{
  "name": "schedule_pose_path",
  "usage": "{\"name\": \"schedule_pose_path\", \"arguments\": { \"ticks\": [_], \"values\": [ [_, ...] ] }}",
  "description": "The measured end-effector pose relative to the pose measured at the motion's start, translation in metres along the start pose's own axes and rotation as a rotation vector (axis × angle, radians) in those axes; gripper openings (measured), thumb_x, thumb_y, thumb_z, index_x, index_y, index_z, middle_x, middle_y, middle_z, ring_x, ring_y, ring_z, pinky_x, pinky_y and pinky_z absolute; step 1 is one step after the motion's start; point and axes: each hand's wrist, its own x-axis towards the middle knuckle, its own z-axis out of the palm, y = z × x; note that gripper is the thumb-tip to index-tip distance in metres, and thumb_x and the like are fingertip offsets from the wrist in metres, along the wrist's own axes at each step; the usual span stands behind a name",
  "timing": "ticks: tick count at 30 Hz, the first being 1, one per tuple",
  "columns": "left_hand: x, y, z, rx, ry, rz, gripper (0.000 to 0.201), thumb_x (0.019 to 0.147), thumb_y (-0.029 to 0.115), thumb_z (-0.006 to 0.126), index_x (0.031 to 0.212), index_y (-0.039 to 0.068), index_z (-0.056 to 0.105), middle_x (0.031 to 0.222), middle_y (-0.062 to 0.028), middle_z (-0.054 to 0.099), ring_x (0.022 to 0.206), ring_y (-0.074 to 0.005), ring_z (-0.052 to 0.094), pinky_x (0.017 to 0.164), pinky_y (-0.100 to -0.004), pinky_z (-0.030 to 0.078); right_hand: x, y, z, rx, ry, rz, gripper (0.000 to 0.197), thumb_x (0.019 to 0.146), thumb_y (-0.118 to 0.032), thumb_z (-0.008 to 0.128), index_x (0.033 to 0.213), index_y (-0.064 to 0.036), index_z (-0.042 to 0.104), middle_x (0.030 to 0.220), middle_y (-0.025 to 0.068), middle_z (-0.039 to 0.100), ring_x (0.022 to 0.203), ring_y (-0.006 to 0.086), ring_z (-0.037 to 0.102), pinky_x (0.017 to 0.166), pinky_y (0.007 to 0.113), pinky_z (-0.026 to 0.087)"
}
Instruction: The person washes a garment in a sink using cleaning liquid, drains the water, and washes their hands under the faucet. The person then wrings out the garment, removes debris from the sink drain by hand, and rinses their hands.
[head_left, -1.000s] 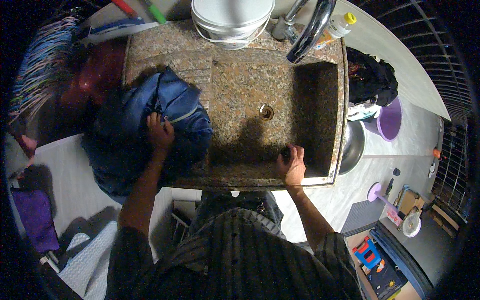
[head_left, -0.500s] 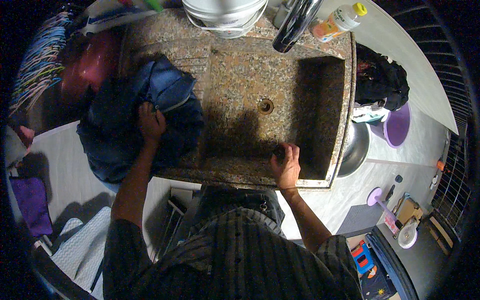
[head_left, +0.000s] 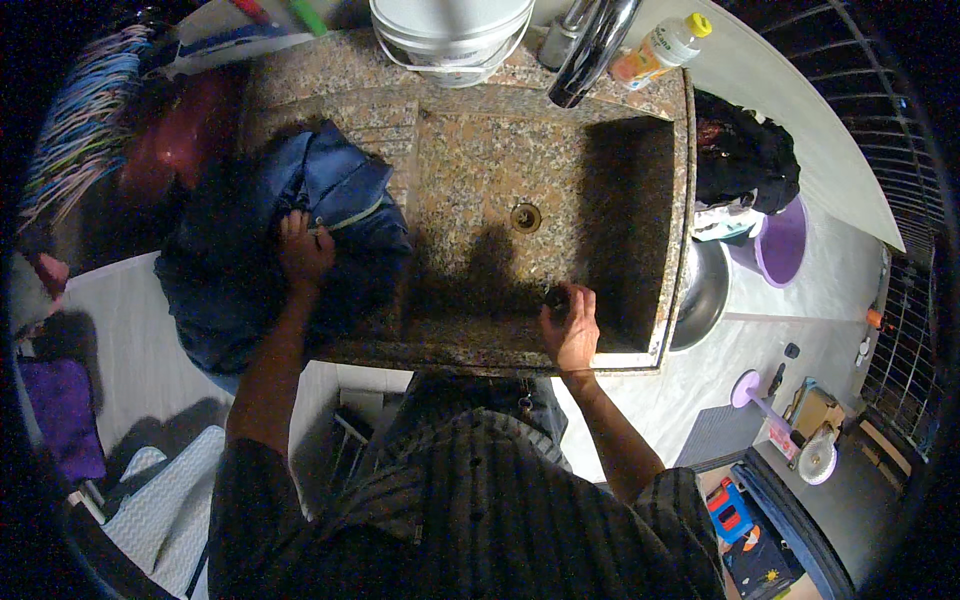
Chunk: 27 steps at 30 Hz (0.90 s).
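A dark blue garment [head_left: 340,200] lies bunched on the left ledge of a speckled granite sink [head_left: 480,150] and hangs over its front edge. My left hand [head_left: 303,250] grips a fold of this garment, fingers closed in the cloth. My right hand [head_left: 572,325] is inside the basin by the front wall. Its fingertips pinch a small dark round object [head_left: 555,297]. The round drain [head_left: 525,216] sits in the basin floor, apart from both hands.
A white bucket [head_left: 450,30], a metal tap [head_left: 590,40] and a yellow-capped bottle [head_left: 660,45] stand along the back rim. To the right are a dark clothes pile [head_left: 745,160], a purple tub [head_left: 780,240] and a steel bowl [head_left: 705,290]. A red tub [head_left: 190,130] sits at left.
My right hand has left the sink's front rim and reached slightly into the basin onto the small dark object. My left hand stays gripping the blue garment.
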Motion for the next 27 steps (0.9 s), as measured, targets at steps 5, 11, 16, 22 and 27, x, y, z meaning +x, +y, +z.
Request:
{"name": "schedule_pose_path", "arguments": {
  "ticks": [5, 11, 16, 22, 27],
  "values": [
    [0.018, 0.021, -0.013, 0.041, 0.044, 0.008, 0.039, 0.090, 0.024, 0.056, 0.106, -0.011, 0.064, 0.117, -0.0257, 0.060, 0.109, -0.0459, 0.056, 0.094, -0.0498, 0.050, -0.001, -0.002, -0.001, -0.058, 0.036, 0.007, 0.042, 0.083, -0.018, 0.072, 0.122, -0.0121, 0.059, 0.117, 0.0155, 0.058, 0.101, 0.0386, 0.064, 0.080, 0.046, 0.056],
    [0.036, 0.045, -0.039, -0.061, -0.026, -0.092, 0.036, 0.086, 0.024, 0.058, 0.104, -0.007, 0.065, 0.106, -0.0191, 0.059, 0.102, -0.0395, 0.057, 0.083, -0.0463, 0.053, 0.001, -0.018, -0.005, -0.134, 0.013, 0.077, 0.039, 0.084, -0.024, 0.074, 0.119, -0.0123, 0.059, 0.116, 0.0142, 0.059, 0.097, 0.0361, 0.066, 0.077, 0.046, 0.056],
    [0.040, 0.051, -0.045, -0.027, -0.030, -0.113, 0.036, 0.087, 0.025, 0.057, 0.104, -0.005, 0.065, 0.109, -0.0170, 0.059, 0.104, -0.0375, 0.057, 0.084, -0.0446, 0.053, 0.003, 0.010, 0.011, -0.157, 0.119, -0.057, 0.038, 0.084, -0.025, 0.074, 0.116, -0.0111, 0.060, 0.109, 0.0128, 0.059, 0.096, 0.0342, 0.064, 0.078, 0.044, 0.056],
    [0.040, 0.050, -0.053, -0.076, -0.043, -0.123, 0.032, 0.087, 0.023, 0.058, 0.103, -0.004, 0.064, 0.103, -0.0174, 0.058, 0.099, -0.0379, 0.057, 0.084, -0.0460, 0.051, 0.002, 0.026, 0.029, -0.177, 0.117, -0.027, 0.041, 0.084, -0.025, 0.074, 0.120, -0.0110, 0.061, 0.112, 0.0127, 0.061, 0.096, 0.0336, 0.065, 0.079, 0.044, 0.055],
    [0.052, 0.064, -0.043, -0.124, -0.023, -0.112, 0.032, 0.087, 0.023, 0.059, 0.102, -0.004, 0.063, 0.103, -0.0179, 0.058, 0.098, -0.0384, 0.057, 0.083, -0.0467, 0.051, 0.031, 0.151, 0.058, -0.277, -0.379, 0.038, 0.040, 0.087, -0.026, 0.073, 0.120, -0.0076, 0.062, 0.104, 0.0114, 0.067, 0.096, 0.0298, 0.067, 0.078, 0.042, 0.056]
  ]
}}
